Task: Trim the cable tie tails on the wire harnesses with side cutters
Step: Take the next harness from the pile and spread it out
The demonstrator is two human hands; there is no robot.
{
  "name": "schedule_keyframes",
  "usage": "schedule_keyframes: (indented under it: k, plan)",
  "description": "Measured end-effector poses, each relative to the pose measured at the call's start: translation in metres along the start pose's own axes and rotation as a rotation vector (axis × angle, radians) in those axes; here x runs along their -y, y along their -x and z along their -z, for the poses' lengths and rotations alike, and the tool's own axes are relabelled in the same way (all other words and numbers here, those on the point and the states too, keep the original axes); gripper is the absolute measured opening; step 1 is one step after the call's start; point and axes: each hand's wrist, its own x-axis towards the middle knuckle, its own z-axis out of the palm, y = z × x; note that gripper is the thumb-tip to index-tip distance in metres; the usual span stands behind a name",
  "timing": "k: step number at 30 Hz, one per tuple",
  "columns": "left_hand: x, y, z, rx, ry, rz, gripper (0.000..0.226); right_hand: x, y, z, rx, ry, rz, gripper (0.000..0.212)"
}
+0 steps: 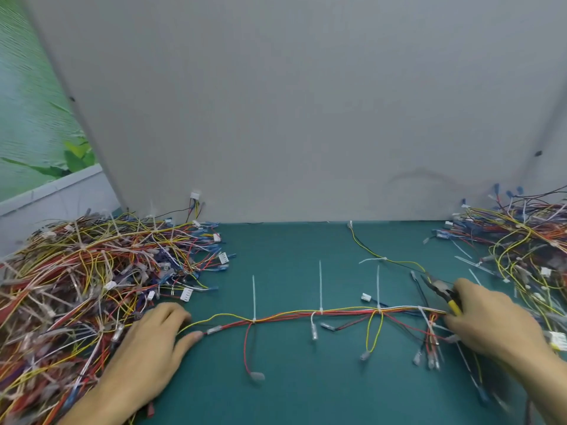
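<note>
The left hand [153,342] lies on the left end of the limp red, yellow and white wire harness [306,314], which is stretched across the teal surface [306,394]. I cannot tell whether its grip pinches the wires. The right hand [491,320] has its grip clenched round the yellow-handled side cutters [451,302]. Beyond the bundle, thin white cable tie tails [320,283] point away. They look light and springy, so steady the bundle beside each tie.

Soft even light spreading, faint shadows lying under the right hand [497,320], wall [306,102] edges bowing far from the grip, wires [483,391] below it smearing.
</note>
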Motion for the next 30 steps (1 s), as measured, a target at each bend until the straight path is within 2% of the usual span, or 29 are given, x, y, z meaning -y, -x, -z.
schedule_keyframes:
  k: [3,6,9,11,15,17,18,20,22,23,24,26,28,30]
  plan:
    - [-0.01,-0.009,0.008,-0.015,-0.085,-0.06,0.012,-0.002,-0.001,0.001,0.011,-0.022,-0.011,0.017]
    - [-0.023,-0.022,0.016,0.0,-0.154,-0.057,0.019,0.001,0.001,0.001,-0.019,-0.002,0.006,0.017]
    - [-0.039,-0.039,0.022,-0.103,-0.1,-0.075,0.018,0.011,0.005,0.002,-0.002,-0.034,0.045,0.018]
    - [-0.053,-0.049,0.023,-0.101,-0.068,-0.064,0.014,0.022,0.008,0.001,0.026,-0.075,0.094,0.018]
    - [-0.075,-0.059,0.016,0.157,0.089,0.074,0.033,0.044,0.016,-0.005,0.019,-0.119,0.235,0.017]
    - [-0.08,-0.053,0.011,0.215,0.078,0.142,0.042,0.047,0.018,-0.005,0.023,-0.143,0.286,0.015]
    - [-0.08,-0.048,0.01,0.166,-0.029,0.174,0.046,0.046,0.018,-0.004,0.03,-0.154,0.296,0.015]
    - [-0.08,-0.039,0.015,-0.076,-0.247,0.194,0.051,0.044,0.018,-0.002,0.044,-0.172,0.294,0.016]
    - [-0.08,-0.035,0.022,-0.375,-0.226,0.097,0.037,0.044,0.019,-0.001,0.054,-0.169,0.289,0.018]
    - [-0.08,-0.037,0.025,-0.422,-0.16,0.059,0.027,0.044,0.019,-0.001,0.057,-0.162,0.289,0.018]
    - [-0.081,-0.043,0.027,-0.36,-0.062,0.066,0.021,0.045,0.019,0.0,0.061,-0.154,0.29,0.019]
    - [-0.085,-0.064,0.022,-0.069,0.126,0.186,0.028,0.045,0.019,0.001,0.074,-0.139,0.293,0.019]
    - [-0.083,-0.088,0.011,0.168,0.149,0.261,0.042,0.045,0.02,0.004,0.094,-0.135,0.292,0.018]
    - [-0.082,-0.105,-0.001,0.264,0.118,0.294,0.049,0.044,0.021,0.008,0.117,-0.144,0.286,0.017]
